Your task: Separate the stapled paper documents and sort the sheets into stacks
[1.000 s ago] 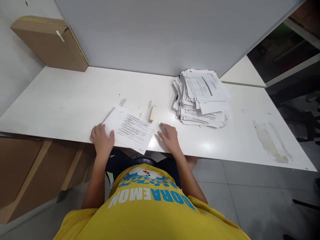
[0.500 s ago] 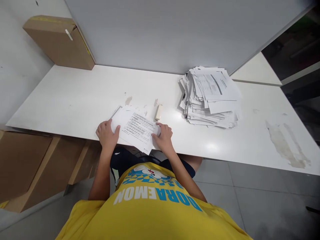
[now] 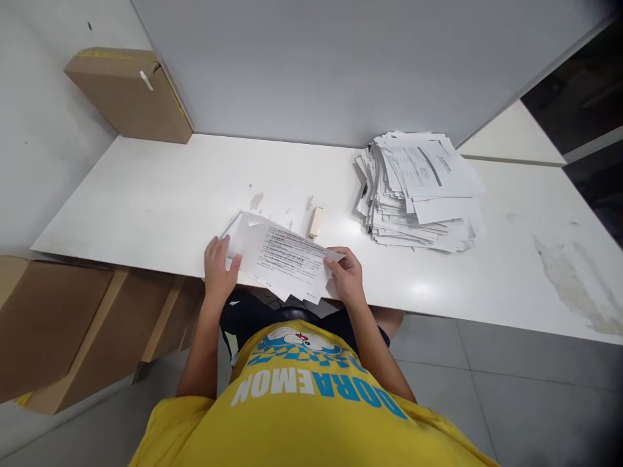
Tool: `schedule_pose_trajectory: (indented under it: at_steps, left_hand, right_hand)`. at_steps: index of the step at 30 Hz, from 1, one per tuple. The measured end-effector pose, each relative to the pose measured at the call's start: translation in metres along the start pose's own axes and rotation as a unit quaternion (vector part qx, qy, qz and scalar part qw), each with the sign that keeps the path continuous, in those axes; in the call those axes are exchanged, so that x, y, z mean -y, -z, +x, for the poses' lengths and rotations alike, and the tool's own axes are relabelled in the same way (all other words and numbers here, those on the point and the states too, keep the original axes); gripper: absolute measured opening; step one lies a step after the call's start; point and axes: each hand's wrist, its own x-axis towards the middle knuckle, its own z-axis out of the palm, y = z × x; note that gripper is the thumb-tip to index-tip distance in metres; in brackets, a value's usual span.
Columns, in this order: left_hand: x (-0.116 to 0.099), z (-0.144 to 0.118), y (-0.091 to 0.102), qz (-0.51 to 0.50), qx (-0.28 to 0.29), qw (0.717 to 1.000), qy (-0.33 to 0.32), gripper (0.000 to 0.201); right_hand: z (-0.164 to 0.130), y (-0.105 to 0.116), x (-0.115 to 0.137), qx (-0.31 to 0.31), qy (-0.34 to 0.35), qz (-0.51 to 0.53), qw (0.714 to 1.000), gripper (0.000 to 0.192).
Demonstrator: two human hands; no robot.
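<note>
Several printed sheets of paper (image 3: 287,263) lie fanned at the front edge of the white table, their lower corners jutting past it. My right hand (image 3: 348,275) pinches the right end of the top sheets, thumb above and fingers beneath, lifting that end a little. At the left end, my left hand (image 3: 220,267) grips the edge of the papers between thumb and fingers. A cream stapler (image 3: 315,222) rests on the table just behind the sheets, touching neither hand.
A tall, uneven stack of papers (image 3: 421,194) stands to the right at the back. A cardboard box (image 3: 129,97) leans in the far left corner against the grey partition (image 3: 311,65). More cardboard boxes (image 3: 63,318) stand below the table (image 3: 160,194) at left.
My right hand has moved right, drawing the top sheets' right end outward and up, so the papers are more fanned. My left hand stays at the left end. The view has shifted slightly.
</note>
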Motion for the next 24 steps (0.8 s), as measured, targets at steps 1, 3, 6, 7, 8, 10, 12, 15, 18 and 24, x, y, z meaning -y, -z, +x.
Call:
schedule_pose_trajectory:
  at_steps: [1, 3, 6, 7, 8, 10, 12, 15, 18, 24]
  left_hand:
    - [0.0, -0.001, 0.003, -0.06, 0.028, 0.998, 0.005, 0.06]
    - [-0.003, -0.002, 0.008, -0.16, 0.094, 0.982, 0.031, 0.062]
    - [-0.017, 0.0, 0.013, -0.232, 0.167, 0.958, 0.032, 0.057]
    - [-0.026, 0.001, 0.013, -0.242, 0.181, 0.953, 0.021, 0.055]
    - [-0.036, 0.002, 0.011, -0.25, 0.188, 0.95, 0.008, 0.052]
    - [-0.059, 0.004, 0.006, -0.26, 0.197, 0.945, -0.031, 0.046]
    - [-0.084, 0.004, -0.003, -0.273, 0.206, 0.935, -0.09, 0.04]
    - [-0.115, 0.001, -0.021, -0.328, 0.227, 0.899, -0.179, 0.031]
    - [-0.127, -0.003, -0.038, -0.362, 0.229, 0.879, -0.208, 0.025]
    - [-0.114, -0.006, -0.058, -0.342, 0.21, 0.91, -0.107, 0.031]
  right_hand:
    - [0.001, 0.002, 0.001, -0.003, 0.003, 0.009, 1.0, 0.028]
    - [0.003, 0.005, 0.007, -0.035, 0.037, 0.007, 0.999, 0.028]
    - [0.005, 0.012, 0.025, -0.127, 0.129, -0.036, 0.983, 0.031]
    - [0.005, 0.015, 0.033, -0.155, 0.158, -0.055, 0.974, 0.033]
    - [0.005, 0.019, 0.04, -0.178, 0.182, -0.074, 0.964, 0.035]
    - [0.003, 0.027, 0.053, -0.211, 0.218, -0.105, 0.947, 0.039]
    - [0.0, 0.037, 0.059, -0.227, 0.238, -0.128, 0.936, 0.048]
    - [-0.004, 0.051, 0.053, -0.226, 0.236, -0.134, 0.936, 0.071]
    - [-0.01, 0.064, 0.035, -0.196, 0.207, -0.094, 0.954, 0.082]
    - [-0.021, 0.08, 0.016, -0.106, -0.003, -0.09, 0.99, 0.042]
